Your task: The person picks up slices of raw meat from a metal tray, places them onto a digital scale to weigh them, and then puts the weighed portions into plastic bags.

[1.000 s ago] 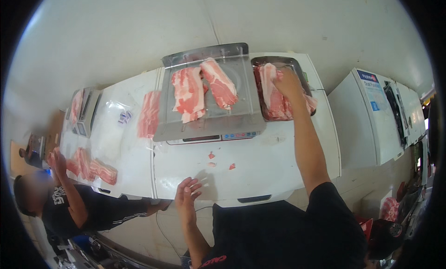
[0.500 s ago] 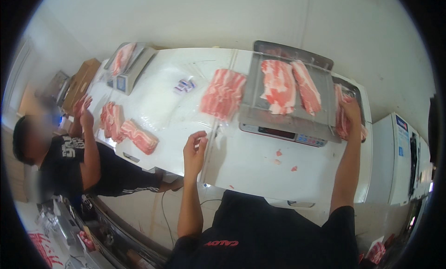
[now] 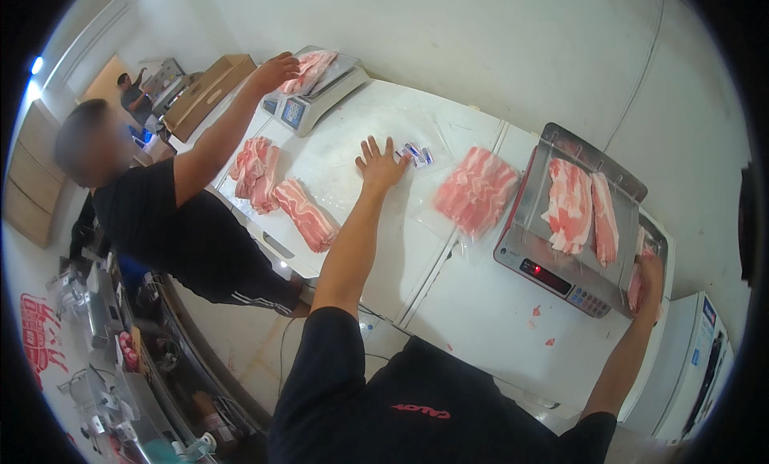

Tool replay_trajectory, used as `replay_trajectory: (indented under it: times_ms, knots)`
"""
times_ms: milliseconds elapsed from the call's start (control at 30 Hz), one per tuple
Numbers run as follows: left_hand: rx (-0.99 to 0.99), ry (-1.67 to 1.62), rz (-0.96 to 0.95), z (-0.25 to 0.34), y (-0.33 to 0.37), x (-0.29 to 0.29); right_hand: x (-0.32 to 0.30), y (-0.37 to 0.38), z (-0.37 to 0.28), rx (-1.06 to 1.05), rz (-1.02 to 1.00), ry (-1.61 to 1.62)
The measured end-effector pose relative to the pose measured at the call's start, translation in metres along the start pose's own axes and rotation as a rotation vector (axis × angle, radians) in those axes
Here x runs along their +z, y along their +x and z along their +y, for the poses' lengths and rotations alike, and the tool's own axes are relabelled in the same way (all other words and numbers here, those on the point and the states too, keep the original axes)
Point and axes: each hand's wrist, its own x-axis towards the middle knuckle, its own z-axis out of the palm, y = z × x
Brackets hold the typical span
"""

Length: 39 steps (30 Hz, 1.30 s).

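Since half a second ago, the person's left hand [image 3: 381, 169] has gone from the counter's near edge out to the far left, and the view has swung left with it. The person's right hand [image 3: 650, 272] has stayed at the right end. That sets the hands well apart, so the work now seems split between loose meat and plastic.

Nearest on the white counter [image 3: 465, 328] lie small red meat scraps [image 3: 537, 311]. Beyond them, at the right, stands a silver scale with a lit red display [image 3: 553, 284]; its grey metal pan [image 3: 627, 199] bears a wide, pink-and-white streaked slab [image 3: 569, 207] and a narrower strip [image 3: 605, 219]. Just right of it, the right hand is at the streaked meat [image 3: 635, 289] in a dark, deep tray [image 3: 662, 238]; its fingers are partly hidden, so I cannot tell whether they grip.

Left of the scale lies a clear flat pack of sliced meat [image 3: 477, 191]. Farther left, the left hand's fingers are spread wide over clear plastic sheets [image 3: 336, 167], apparently holding nothing, the thumb beside small blue-and-white packets [image 3: 416, 154]; contact is unclear. Farthest, a co-worker's hand [image 3: 278, 70] is at bagged meat [image 3: 311, 70] on a white scale [image 3: 320, 99].
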Motion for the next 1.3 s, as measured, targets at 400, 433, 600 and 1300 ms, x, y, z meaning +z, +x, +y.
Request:
replay_trajectory:
  times_ms: [400, 433, 600, 1300]
  knots:
    - [-0.083, -0.35, -0.158, -0.043, 0.022, -0.045, 0.02, 0.008, -0.038, -0.008, 0.139, -0.351]
    - [-0.108, -0.482, -0.151, -0.048, 0.02, -0.065, 0.026, 0.007, -0.046, 0.054, 0.165, -0.379]
    - [0.482, -0.507, -0.092, 0.033, -0.085, -0.177, 0.003, 0.0, 0.015, -0.007, 0.22, -0.341]
    - [0.321, -0.243, -0.226, 0.145, -0.355, -0.125, -0.093, -0.063, -0.141, -0.305, 0.423, 0.818]
